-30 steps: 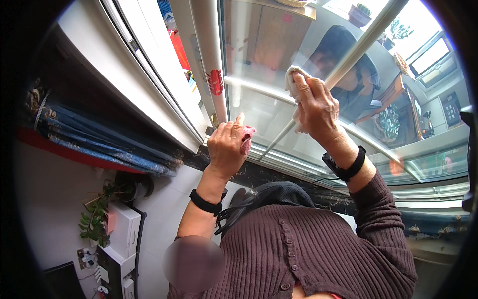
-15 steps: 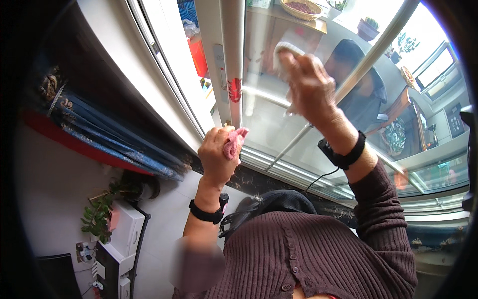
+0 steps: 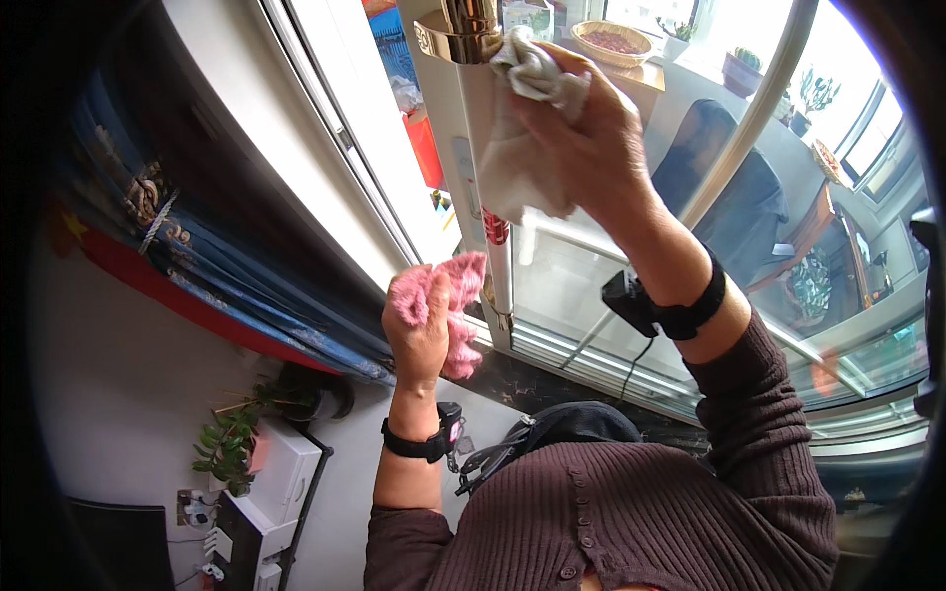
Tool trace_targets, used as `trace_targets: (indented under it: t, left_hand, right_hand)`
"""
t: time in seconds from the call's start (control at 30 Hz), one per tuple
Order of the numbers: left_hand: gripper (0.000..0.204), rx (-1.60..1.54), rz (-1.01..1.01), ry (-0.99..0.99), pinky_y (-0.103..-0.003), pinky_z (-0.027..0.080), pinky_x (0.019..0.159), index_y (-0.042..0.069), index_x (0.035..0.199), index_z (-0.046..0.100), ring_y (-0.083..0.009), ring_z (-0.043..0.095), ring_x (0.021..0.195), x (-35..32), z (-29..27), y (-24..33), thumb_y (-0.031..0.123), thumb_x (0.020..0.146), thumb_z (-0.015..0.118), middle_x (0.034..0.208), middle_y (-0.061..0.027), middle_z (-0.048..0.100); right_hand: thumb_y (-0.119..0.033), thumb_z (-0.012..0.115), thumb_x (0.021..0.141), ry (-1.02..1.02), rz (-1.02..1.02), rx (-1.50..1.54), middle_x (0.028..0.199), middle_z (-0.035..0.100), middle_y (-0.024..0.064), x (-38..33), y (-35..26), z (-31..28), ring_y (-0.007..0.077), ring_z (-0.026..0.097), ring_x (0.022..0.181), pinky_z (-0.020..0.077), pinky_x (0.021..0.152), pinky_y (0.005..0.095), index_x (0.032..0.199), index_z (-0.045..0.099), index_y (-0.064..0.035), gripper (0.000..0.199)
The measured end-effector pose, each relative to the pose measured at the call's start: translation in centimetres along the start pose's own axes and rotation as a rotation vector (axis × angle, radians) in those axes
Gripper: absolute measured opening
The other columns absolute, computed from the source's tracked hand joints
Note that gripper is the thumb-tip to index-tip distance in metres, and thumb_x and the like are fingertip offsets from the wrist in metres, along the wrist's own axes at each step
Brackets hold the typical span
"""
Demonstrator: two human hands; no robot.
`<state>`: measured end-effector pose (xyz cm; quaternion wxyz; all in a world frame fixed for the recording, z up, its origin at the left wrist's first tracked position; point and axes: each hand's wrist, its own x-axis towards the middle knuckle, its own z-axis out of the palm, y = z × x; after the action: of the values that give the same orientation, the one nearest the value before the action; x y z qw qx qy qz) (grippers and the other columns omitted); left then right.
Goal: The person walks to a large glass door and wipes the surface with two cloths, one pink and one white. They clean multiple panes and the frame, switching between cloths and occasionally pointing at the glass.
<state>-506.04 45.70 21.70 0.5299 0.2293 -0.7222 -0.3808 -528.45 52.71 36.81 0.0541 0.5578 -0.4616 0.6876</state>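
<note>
My right hand (image 3: pixel 581 128) grips a white cloth (image 3: pixel 517 148) against the gold door handle (image 3: pixel 463 30); my left hand (image 3: pixel 419 330) is closed on a pink cloth (image 3: pixel 458 305).

Single view only: head-worn fisheye camera, the left of a pair, sitting on the person's head and looking down along the body. It is facing a glass door frame (image 3: pixel 463 187) and window at close range; the raised right hand (image 3: pixel 591 138) and left hand (image 3: pixel 419 330) are filling the centre. Own torso is entering from the lower edge. Straight edges are bending toward the dark circular rim. No second view to overlap with.
</note>
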Motion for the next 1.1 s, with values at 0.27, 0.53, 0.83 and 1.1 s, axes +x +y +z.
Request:
trace_targets:
  t: [0.27,0.53,0.83,1.1]
  left_hand:
    - [0.016,-0.116,0.149,0.24,-0.03,0.053,0.076,-0.004,0.104,0.068,-0.0137,0.068,0.087,7.9,1.5,6.3,0.011,0.103,0.066,0.094,-0.0092,0.073]
    - [0.035,-0.012,0.421,0.144,-0.034,0.062,0.071,-0.002,0.125,0.06,-0.0245,0.074,0.087,14.1,8.8,8.9,0.021,0.101,0.07,0.1,-0.0151,0.071]
    - [0.045,-0.013,0.071,-0.01,-0.021,0.047,0.059,0.003,0.118,0.059,-0.0079,0.051,0.066,7.2,10.4,0.0,0.032,0.091,0.082,0.083,-0.0004,0.054]
    - [0.074,-0.441,0.245,-0.167,-0.025,0.049,0.067,0.001,0.096,0.061,-0.0055,0.053,0.068,14.0,8.6,5.5,0.075,0.091,0.059,0.076,0.0014,0.058]
  right_hand:
    - [-0.009,0.066,0.082,-0.322,0.37,-0.331,0.106,0.067,0.0203,-7.0,2.6,0.6,0.0424,0.066,0.1,0.0537,0.087,0.0457,0.124,0.063,-0.0064,0.041]
    - [0.003,0.072,0.077,-0.22,0.024,-0.576,0.112,0.065,0.018,-10.9,-1.8,-8.7,0.0403,0.069,0.096,0.0575,0.082,0.0432,0.13,0.062,-0.0065,0.054]
    - [0.013,0.066,0.074,-0.075,0.017,-0.726,0.119,0.067,0.0216,-13.7,-3.5,-16.4,0.0388,0.068,0.105,0.0555,0.091,0.0396,0.128,0.064,-0.0008,0.056]
    - [0.013,0.063,0.073,-0.04,0.008,-0.739,0.119,0.069,0.0196,-14.8,-2.9,-20.3,0.0357,0.069,0.107,0.0551,0.092,0.0379,0.126,0.066,-0.0002,0.055]
